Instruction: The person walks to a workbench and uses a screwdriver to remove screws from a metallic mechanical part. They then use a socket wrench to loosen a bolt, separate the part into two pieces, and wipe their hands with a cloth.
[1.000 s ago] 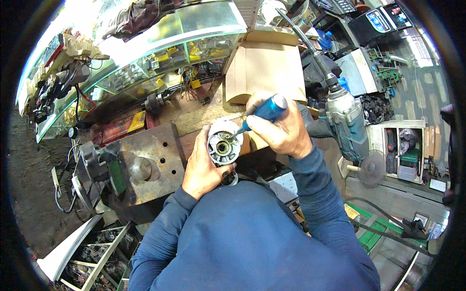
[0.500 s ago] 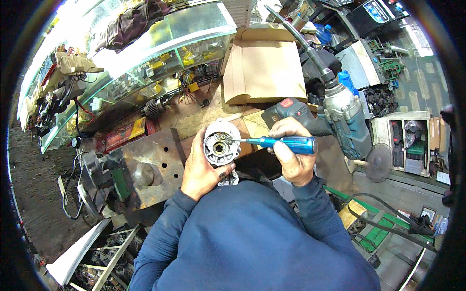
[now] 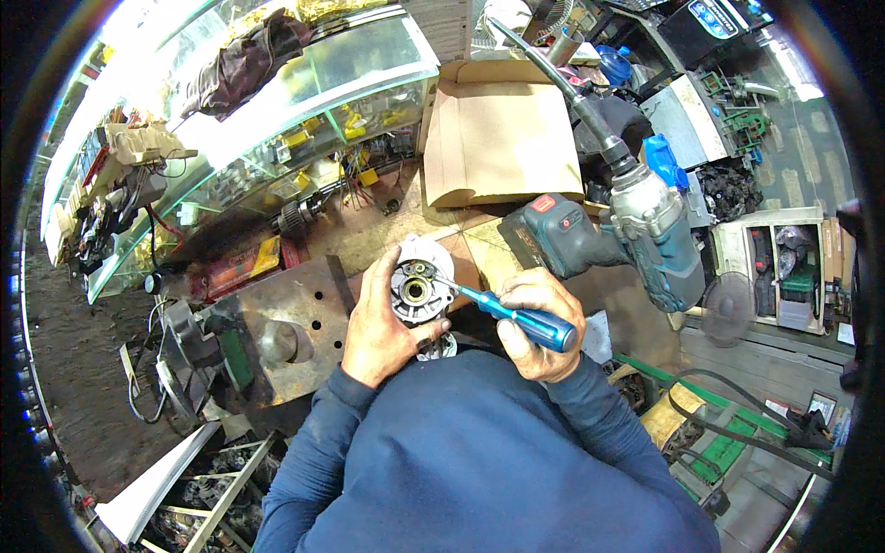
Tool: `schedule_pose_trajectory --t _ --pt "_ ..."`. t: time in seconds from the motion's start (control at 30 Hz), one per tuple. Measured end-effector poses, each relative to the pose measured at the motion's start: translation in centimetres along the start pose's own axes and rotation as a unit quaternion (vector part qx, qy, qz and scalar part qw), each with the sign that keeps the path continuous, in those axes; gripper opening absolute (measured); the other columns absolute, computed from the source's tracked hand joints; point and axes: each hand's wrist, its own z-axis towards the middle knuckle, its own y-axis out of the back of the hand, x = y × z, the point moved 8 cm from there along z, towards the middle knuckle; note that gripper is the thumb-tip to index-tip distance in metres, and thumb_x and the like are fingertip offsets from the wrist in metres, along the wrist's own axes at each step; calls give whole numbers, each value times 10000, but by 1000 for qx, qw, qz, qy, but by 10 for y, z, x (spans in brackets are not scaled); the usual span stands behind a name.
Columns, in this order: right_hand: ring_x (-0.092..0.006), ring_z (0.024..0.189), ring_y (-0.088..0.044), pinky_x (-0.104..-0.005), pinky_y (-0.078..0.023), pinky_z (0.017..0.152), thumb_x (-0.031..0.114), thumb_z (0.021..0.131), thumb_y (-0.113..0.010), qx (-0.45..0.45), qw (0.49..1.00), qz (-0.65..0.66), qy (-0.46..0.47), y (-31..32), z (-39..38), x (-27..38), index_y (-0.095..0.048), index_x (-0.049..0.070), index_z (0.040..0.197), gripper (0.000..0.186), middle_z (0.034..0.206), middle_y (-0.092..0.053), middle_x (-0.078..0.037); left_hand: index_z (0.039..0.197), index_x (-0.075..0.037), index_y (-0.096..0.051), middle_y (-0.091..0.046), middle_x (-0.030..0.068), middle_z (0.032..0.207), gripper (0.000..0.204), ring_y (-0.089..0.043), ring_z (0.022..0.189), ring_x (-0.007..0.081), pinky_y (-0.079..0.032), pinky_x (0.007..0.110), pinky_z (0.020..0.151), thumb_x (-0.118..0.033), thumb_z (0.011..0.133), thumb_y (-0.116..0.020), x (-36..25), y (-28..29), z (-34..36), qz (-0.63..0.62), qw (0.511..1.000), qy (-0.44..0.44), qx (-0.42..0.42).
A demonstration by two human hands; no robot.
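Left hand point(image 3: 378, 327) cradles a round silver metal housing point(image 3: 431, 309); right hand point(image 3: 560, 302) grips a blue-handled screwdriver point(image 3: 530, 323).
The housing faces up, likely keeping its interior exposed to the screwdriver's tip; beyond sits a teal-and-grey cordless impact wrench point(image 3: 659, 235).

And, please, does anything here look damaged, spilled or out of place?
I see nothing plainly broken or spilled. The left hand holds the round metal housing, the right hand the blue screwdriver. Only the metal plate at left looks odd: brown, rust-like stains.
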Motion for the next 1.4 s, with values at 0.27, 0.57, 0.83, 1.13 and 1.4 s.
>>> schedule_pose_trajectory --t 0.27,0.57,0.83,1.13,1.4 --pt "-315 903 -724 -405 -585 835 84 831 -782 -18 999 20 -21 5 -8 -10 -676 6 1049 254 992 -709 -183 1176 -131 -765 -535 272 1513 381 -553 1368 462 -475 516 1126 -221 819 -859 -21 11 15 100 988 -108 -51" --pt "-283 895 -719 -394 -582 825 73 891 -742 -69 990 78 -93 8 -24 -25 -677 -7 1040 181 1003 -704 -166 1109 -78 -780 -517 263 1566 338 -448 1472 488 -378 536 1229 -66 772 -806 -46 -2 23 193 972 -132 -27" --pt "-192 865 -712 -323 -600 792 18 961 -640 -120 958 221 -138 9 -46 -42 -648 -23 1100 145 1062 -651 -138 1093 -59 -796 -499 284 1587 293 -396 1518 489 -350 520 1248 -86 801 -786 -24 -13 22 98 994 -43 7" --pt "-187 859 -706 -330 -612 792 19 960 -638 -130 957 220 -136 29 -42 -40 -650 -26 1099 147 1100 -638 -153 1008 -62 -825 -568 258 1534 265 -421 1512 449 -378 590 1187 -226 805 -785 -53 -12 36 280 956 -85 11" --pt "-187 857 -704 -332 -605 782 25 952 -639 -133 957 224 -129 32 -41 -39 -649 -29 1087 146 1086 -636 -152 978 -40 -818 -637 237 1458 321 -472 1478 430 -355 704 1149 -308 809 -765 -69 -27 44 438 894 -72 52"
